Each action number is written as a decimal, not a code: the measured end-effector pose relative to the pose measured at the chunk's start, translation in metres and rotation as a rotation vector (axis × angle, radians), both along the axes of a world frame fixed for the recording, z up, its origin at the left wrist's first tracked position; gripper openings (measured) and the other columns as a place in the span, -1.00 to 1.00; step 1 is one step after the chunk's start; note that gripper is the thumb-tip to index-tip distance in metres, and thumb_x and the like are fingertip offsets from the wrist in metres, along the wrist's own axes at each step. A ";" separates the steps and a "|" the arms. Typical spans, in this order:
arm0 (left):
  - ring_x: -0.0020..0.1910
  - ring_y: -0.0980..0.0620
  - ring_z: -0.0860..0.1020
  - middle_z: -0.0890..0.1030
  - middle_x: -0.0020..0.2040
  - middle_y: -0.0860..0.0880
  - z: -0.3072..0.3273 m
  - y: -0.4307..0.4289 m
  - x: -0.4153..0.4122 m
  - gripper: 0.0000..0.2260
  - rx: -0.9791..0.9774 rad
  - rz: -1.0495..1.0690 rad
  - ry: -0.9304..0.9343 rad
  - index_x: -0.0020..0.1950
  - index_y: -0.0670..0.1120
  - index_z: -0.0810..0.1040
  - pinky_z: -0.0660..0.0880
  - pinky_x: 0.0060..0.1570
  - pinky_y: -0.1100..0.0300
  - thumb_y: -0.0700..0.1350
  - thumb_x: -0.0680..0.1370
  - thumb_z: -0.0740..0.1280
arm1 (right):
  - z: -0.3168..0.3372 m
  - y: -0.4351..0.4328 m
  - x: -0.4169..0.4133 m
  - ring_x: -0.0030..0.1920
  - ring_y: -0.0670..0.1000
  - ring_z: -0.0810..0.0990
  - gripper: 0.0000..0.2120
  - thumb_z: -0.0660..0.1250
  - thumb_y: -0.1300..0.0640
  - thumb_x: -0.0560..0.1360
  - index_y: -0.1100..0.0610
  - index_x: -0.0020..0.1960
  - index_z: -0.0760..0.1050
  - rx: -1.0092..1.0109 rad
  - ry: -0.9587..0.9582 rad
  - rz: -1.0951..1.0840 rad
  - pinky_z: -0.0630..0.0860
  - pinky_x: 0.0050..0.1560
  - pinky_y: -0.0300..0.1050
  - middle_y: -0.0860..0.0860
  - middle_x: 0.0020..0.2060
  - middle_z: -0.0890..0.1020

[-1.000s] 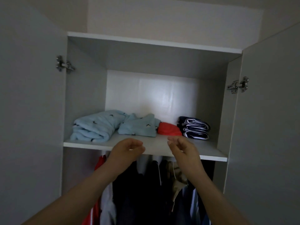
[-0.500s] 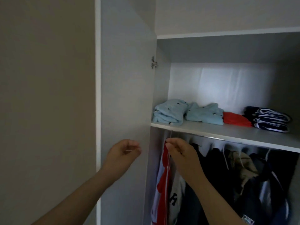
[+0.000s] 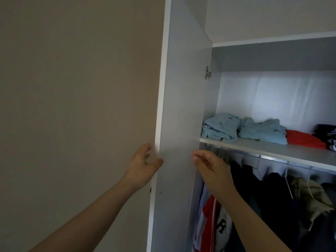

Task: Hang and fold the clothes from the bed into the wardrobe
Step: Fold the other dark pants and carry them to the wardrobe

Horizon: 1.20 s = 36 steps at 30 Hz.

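Shelf (image 3: pixel 272 151): two blue piles (image 3: pixel 221 127), one red pile (image 3: pixel 303 140), one navy pile (image 3: pixel 327 135)

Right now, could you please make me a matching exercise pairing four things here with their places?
Things:
1. left hand
2. red folded garment
3. dark jackets
4. metal hinge

Places:
A. hanging below the shelf
B. at the wardrobe door's free edge
C. on the shelf, right of the light blue clothes
D. high up, where door meets cabinet

Pairs: 1-B, 2-C, 3-A, 4-D
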<state>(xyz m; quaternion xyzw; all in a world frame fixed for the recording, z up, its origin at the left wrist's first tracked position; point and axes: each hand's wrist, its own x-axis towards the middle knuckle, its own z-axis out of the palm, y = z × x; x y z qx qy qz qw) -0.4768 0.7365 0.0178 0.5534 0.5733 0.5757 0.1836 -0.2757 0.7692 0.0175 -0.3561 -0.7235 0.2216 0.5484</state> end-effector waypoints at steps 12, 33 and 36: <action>0.08 0.03 0.58 0.61 0.09 0.01 -0.010 0.006 0.044 -0.72 0.096 -0.165 -0.164 0.20 -0.04 0.48 0.52 0.12 0.12 -0.23 0.51 0.37 | -0.012 0.004 0.040 -0.06 -0.28 0.58 -0.86 0.29 0.19 0.58 -0.01 0.06 0.55 -0.063 0.022 -0.067 0.48 -0.07 -0.44 -0.16 -0.06 0.61; 0.13 0.01 0.55 0.39 0.30 0.03 -0.017 0.070 0.216 -0.61 0.074 -0.545 -0.078 0.32 0.16 0.40 0.49 0.24 -0.03 -0.20 0.57 0.30 | -0.011 0.021 0.222 -0.12 -0.13 0.61 -0.87 0.31 0.21 0.56 0.11 0.06 0.60 -0.031 0.176 -0.380 0.52 -0.03 -0.24 -0.05 -0.11 0.66; 0.19 0.10 0.50 0.35 0.34 0.08 -0.020 0.093 0.255 -0.63 0.089 -0.602 0.036 0.30 0.20 0.37 0.46 0.24 0.15 -0.16 0.58 0.30 | -0.010 0.027 0.263 -0.13 -0.04 0.58 -0.88 0.30 0.24 0.57 0.18 0.05 0.60 -0.010 0.175 -0.419 0.50 -0.03 -0.21 0.03 -0.13 0.66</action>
